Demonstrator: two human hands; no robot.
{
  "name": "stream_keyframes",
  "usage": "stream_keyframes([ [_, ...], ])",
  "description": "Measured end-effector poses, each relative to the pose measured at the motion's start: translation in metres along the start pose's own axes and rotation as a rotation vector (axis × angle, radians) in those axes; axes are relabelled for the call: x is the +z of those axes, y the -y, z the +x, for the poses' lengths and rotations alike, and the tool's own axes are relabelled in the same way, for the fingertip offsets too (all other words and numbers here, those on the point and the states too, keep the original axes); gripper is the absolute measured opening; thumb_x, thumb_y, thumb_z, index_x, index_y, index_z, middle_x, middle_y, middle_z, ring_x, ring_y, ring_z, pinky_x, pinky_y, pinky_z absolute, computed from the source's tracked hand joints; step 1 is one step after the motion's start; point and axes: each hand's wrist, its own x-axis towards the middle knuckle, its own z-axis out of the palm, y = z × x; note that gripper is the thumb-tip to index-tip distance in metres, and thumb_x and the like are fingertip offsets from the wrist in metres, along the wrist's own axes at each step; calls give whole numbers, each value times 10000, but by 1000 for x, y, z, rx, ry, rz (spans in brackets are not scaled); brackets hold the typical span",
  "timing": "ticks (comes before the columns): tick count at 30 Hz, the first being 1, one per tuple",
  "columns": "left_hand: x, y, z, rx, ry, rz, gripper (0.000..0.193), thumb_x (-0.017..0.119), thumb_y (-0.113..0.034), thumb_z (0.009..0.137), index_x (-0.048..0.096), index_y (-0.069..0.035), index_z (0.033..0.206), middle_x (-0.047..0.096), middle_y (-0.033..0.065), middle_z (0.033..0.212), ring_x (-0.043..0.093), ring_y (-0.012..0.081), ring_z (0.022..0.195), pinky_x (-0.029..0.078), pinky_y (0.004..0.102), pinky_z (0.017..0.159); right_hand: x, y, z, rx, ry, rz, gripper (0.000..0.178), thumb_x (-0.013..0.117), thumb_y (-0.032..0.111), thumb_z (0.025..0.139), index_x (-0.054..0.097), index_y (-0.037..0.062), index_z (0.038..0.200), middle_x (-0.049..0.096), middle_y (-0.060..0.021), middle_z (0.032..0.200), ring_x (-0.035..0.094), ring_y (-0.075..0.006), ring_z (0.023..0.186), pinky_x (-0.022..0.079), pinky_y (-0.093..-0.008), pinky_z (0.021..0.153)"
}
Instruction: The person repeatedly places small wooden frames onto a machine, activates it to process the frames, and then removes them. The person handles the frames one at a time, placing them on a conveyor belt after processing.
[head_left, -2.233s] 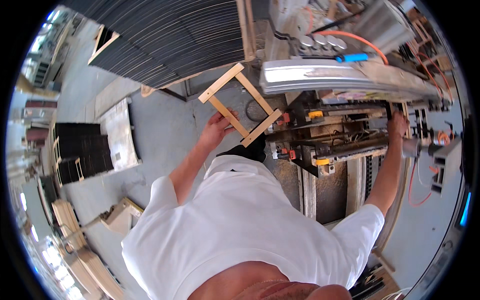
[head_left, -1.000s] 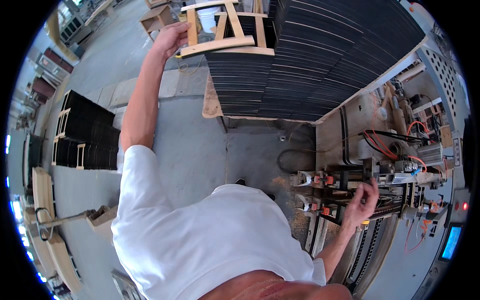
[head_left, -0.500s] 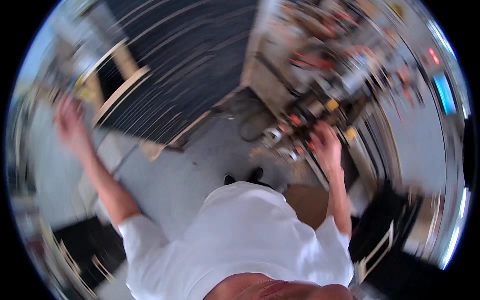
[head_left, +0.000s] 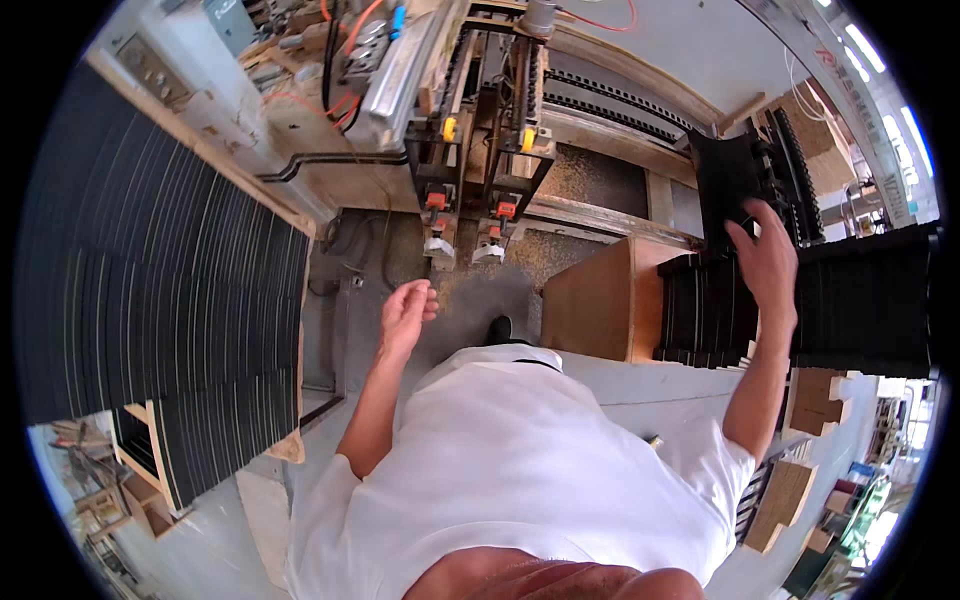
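Note:
My left hand is in mid-air over the grey floor, fingers loosely bent and a little apart, holding nothing. It is nearest the front end of a machine with two parallel rails, which carry red-and-black clamps and yellow parts. Off to the right, my right hand reaches over a row of thin black panels. Its thumb and forefinger are spread at the near edge of a dark piece; whether they touch it I cannot tell. The other fingers are hidden from above.
A large stack of black panels stands on the left. A brown wooden box sits beside the right-hand panels. Sawdust lies under the machine. Notched wooden blocks are at the lower right. A hose runs along the floor.
My view has swung to the right, and the blur is gone. My left hand has come in from far out at the left; my right hand has left the clamps for the black panels.

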Motion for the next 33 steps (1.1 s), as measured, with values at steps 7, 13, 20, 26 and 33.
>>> stream_keyframes([
  [7, 60, -23, 87, -27, 67, 129, 265, 566, -250, 967, 621, -36, 1111, 659, 26, 924, 614, 84, 748, 520, 236, 642, -10, -90, -75, 583, 255, 83, 321, 705, 217, 826, 572, -1, 1021, 659, -167, 903, 639, -331, 843, 489, -393, 751],
  [13, 153, -73, 170, 85, 109, 145, 306, 576, -324, 955, 634, -49, 1077, 659, 21, 907, 614, 83, 747, 519, 242, 661, -8, -77, -76, 646, 202, 84, 326, 694, 185, 841, 576, 18, 1095, 665, -134, 897, 648, -238, 834, 491, -341, 727],
  [20, 231, -131, 291, 169, 36, 53, 253, 547, -236, 973, 618, -25, 1091, 654, 39, 947, 625, 115, 800, 525, 257, 692, -17, -91, -78, 770, 131, 179, 313, 596, 21, 898, 565, 39, 1208, 660, -133, 1078, 644, -227, 972, 495, -330, 814],
  [26, 258, -152, 449, 69, -52, -155, 326, 589, -316, 935, 589, -26, 1084, 636, 65, 962, 623, 175, 832, 536, 320, 734, -34, -91, -56, 692, -123, 267, 334, 558, 46, 943, 549, 30, 1276, 634, -117, 1160, 600, -187, 1023, 458, -297, 873],
  [33, 303, -178, 578, -88, -78, -338, 597, 519, -519, 935, 504, -33, 1279, 521, 122, 1217, 523, 239, 1096, 471, 403, 864, -26, -45, 21, 610, -162, 294, 305, 590, 8, 911, 590, -4, 1216, 645, -72, 1069, 564, -127, 903, 440, -245, 781],
])
